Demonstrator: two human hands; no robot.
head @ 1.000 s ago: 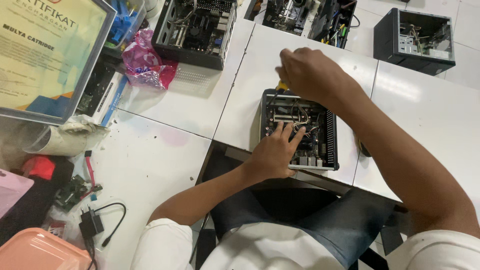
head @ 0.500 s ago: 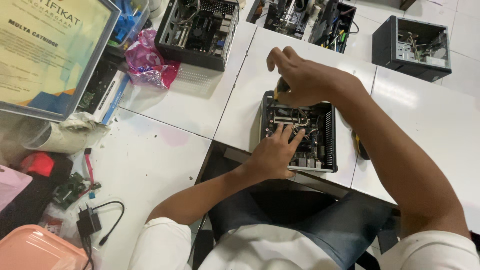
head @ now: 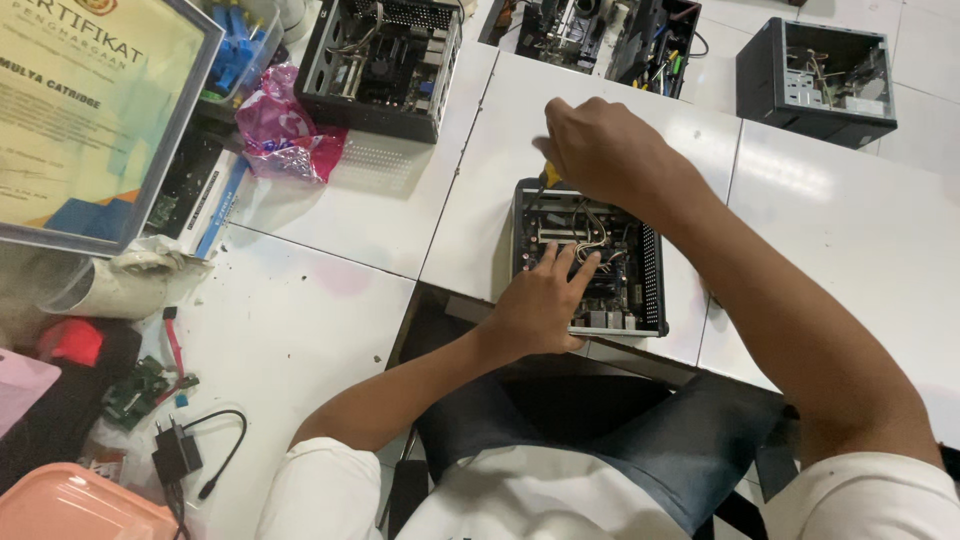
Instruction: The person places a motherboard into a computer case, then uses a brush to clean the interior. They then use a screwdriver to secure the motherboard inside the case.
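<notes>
The right hand (head: pixel 600 150) was closed around a screwdriver (head: pixel 548 177), of which only a bit of yellow-and-black handle showed below the fingers; its tip pointed down at the far left corner of a small open computer case (head: pixel 590 255). The left hand (head: pixel 545 300) lay inside that case with fingers spread flat on the boards and wires, gripping nothing. The case sat at the near edge of a white tabletop (head: pixel 480 170), right in front of the seated person.

At the far edge of the same tabletop stood a larger open black computer case (head: pixel 380 65), with a crumpled pink plastic bag (head: pixel 285 140) just beside its left side. Another open black case (head: pixel 815 80) stood well apart on the tabletop to the right. Near the left edge, a framed certificate (head: pixel 90 110) leaned upright, and a black power adapter (head: pixel 175 455) with its cable lay by the near left corner, beside a small green circuit board (head: pixel 135 390).
</notes>
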